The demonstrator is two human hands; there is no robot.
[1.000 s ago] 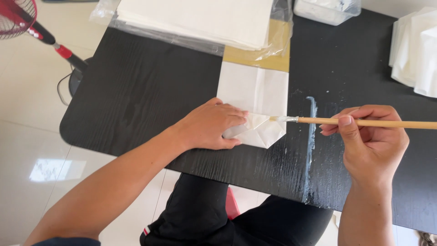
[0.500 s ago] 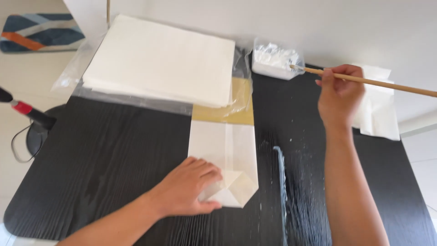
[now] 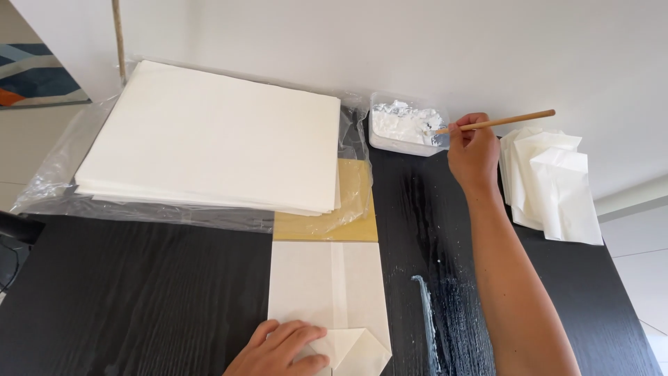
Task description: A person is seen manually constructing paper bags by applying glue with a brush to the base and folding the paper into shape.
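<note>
Brush [image 3: 487, 124] now at paste tub [image 3: 407, 129], black table [image 3: 139, 292]

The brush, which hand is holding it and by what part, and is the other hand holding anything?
The right hand grips the brush midway along its wooden handle. The left hand holds nothing; it presses flat on the folded paper.

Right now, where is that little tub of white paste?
In the head view, the tub of white paste sits at the table's far edge, between the stack of white sheets and the right hand.
</note>
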